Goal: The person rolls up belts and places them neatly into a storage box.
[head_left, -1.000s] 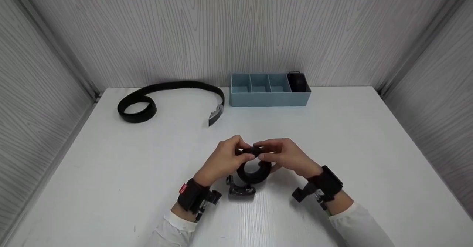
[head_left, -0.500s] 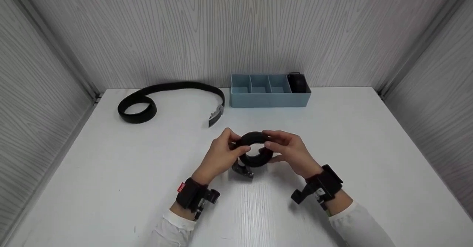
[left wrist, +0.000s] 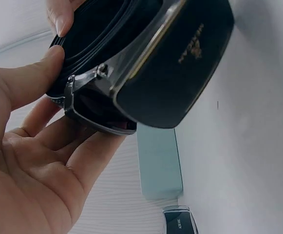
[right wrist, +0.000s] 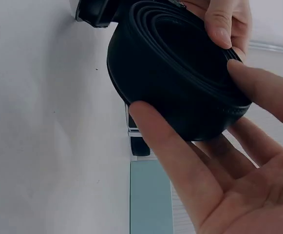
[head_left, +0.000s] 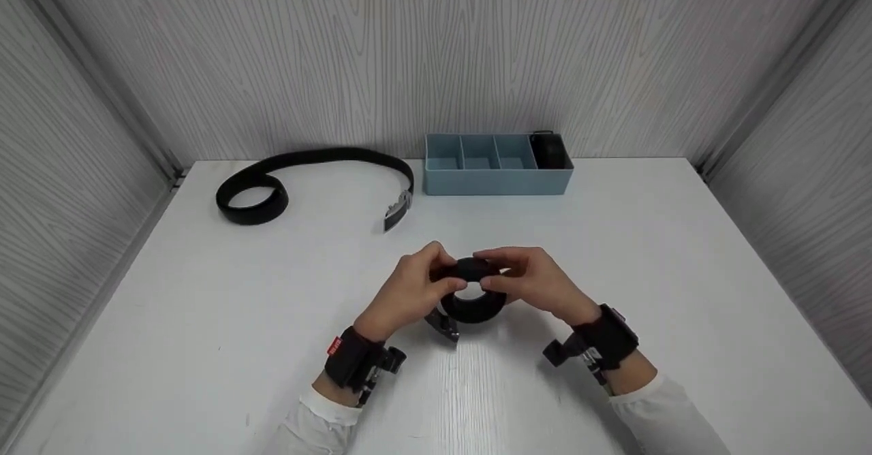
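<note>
Both hands hold a black leather belt (head_left: pixel 477 310) wound into a tight coil, over the middle of the white table. My left hand (head_left: pixel 409 290) pinches the coil's left side between thumb and fingers. On the opposite side, my right hand (head_left: pixel 545 283) grips it the same way, its thumb at the inner edge. The belt's metal buckle (head_left: pixel 443 325) sticks out below the coil at the left. Close up in the left wrist view, that buckle's dark plate (left wrist: pixel 180 63) carries small gold lettering. Stacked layers of the coil (right wrist: pixel 175 83) show in the right wrist view.
A second black belt (head_left: pixel 327 155) lies at the back left, curled at one end, with its silver buckle (head_left: pixel 397 211) toward the middle. Right of it stands a blue-grey divided box (head_left: pixel 494 182), with a black rolled item (head_left: pixel 548 152) in its rightmost compartment. Walls enclose the table.
The coiled belt first moved away from the body, then came partway back. Its buckle has turned and now sits closer under the coil. Both hands have kept hold of it.
</note>
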`<state>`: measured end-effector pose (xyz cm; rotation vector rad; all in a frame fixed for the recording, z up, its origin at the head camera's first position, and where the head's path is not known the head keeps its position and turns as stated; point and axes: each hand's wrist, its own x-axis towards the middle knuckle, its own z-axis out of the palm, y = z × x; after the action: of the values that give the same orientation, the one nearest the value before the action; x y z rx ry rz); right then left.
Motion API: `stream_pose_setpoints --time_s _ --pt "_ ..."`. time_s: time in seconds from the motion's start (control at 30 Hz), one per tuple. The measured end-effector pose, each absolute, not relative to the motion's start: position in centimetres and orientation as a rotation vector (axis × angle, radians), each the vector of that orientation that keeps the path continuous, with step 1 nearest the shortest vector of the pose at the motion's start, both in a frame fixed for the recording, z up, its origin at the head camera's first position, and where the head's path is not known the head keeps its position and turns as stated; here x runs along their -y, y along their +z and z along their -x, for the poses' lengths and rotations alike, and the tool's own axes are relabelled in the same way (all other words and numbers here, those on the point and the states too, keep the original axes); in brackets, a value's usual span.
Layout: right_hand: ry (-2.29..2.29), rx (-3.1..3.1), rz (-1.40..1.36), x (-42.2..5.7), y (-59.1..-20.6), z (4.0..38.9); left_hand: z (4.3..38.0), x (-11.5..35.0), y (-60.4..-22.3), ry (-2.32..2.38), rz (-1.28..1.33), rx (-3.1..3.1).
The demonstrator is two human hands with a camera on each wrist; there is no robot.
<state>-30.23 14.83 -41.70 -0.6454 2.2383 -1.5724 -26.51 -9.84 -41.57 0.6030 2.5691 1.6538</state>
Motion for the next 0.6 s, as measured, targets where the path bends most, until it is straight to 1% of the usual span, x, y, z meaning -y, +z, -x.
stream_pose_setpoints --time_s 0.17,0.4,0.6 --pt "-1.674 -2.209 0.624 -14.98 -41.82 30.35 26.61 9.75 -41.35 1.705 -0.570 -2.560" --pt "-2.005 -2.074 0.552 -15.45 -41.97 30.60 27.14 10.28 -41.35 1.880 -0.489 -2.561" --pt "-2.107 -1.941 0.530 -15.22 -42.15 30.66 27.24 10.49 -41.37 1.903 -0.562 -2.570"
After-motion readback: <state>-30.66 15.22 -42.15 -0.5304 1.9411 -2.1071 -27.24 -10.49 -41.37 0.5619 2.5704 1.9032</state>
